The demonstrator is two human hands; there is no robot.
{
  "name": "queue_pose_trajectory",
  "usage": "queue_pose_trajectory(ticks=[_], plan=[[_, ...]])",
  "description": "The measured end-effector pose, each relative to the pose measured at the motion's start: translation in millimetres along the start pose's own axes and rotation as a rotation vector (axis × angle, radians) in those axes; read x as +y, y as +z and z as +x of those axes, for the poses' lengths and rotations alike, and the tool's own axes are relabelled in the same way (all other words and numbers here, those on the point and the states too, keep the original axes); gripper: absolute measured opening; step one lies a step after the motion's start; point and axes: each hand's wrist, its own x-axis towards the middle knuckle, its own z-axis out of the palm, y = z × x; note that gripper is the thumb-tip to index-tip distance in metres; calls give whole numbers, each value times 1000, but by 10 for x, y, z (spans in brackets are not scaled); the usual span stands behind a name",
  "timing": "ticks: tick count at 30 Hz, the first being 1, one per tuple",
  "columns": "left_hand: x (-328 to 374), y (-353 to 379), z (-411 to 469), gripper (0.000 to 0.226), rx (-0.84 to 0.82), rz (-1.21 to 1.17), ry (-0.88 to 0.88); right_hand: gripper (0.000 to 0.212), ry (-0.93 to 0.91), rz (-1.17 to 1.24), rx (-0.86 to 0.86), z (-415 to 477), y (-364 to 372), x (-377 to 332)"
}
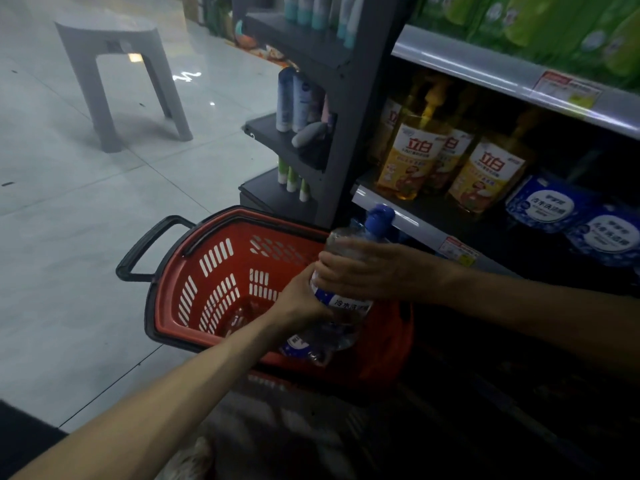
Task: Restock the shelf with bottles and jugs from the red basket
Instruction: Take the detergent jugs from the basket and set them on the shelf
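A clear jug with a blue cap (pixel 348 299) and a blue-and-white label hangs tilted over the red basket (pixel 221 271). My right hand (pixel 360 270) grips its upper body below the cap. My left hand (pixel 304 299) holds the jug's lower side from the left. The jug's bottom is still inside the basket's rim. Another blue-labelled bottle (pixel 298 348) lies low in the basket, partly hidden by my left arm. The shelf (pixel 408 218) stands right behind the basket, with matching blue-labelled jugs (pixel 550 206) at its right.
Yellow pump bottles (pixel 412 157) fill the shelf's left part; green packs sit on the shelf above. A dark end rack (pixel 332 98) with tubes and small bottles stands left of the shelf. A grey plastic stool (pixel 117 71) stands on the tiled floor at the far left.
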Motion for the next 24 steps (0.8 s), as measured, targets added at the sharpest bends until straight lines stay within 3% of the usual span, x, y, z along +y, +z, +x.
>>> queue_pose_trajectory(ticks=[2, 4, 8, 13, 15, 17, 19, 24], plan=[[88, 67, -40, 69, 17, -143, -8, 76, 102, -16, -16, -154, -4, 49], [152, 94, -67, 67, 18, -229, -21, 68, 315, 150, -10, -298, -72, 11], [312, 134, -174, 69, 49, -340, -53, 52, 859, 729, 66, -449, -313, -262], [502, 216, -289, 60, 31, -391, -51, 84, 1470, 1795, 96, -538, -571, -599], [551, 254, -289, 61, 30, -392, -45, 81, 1511, 2114, 90, -607, -549, -673], [594, 305, -276, 59, 21, -372, -32, 75, 1465, 2270, 82, -658, -555, -694], [640, 381, -241, 62, 19, -327, -18, 79, 1433, 2284, 117, -687, -570, -707], [785, 709, -57, 67, 33, -230, 64, 78, 1568, 2245, 303, -870, -524, -754]])
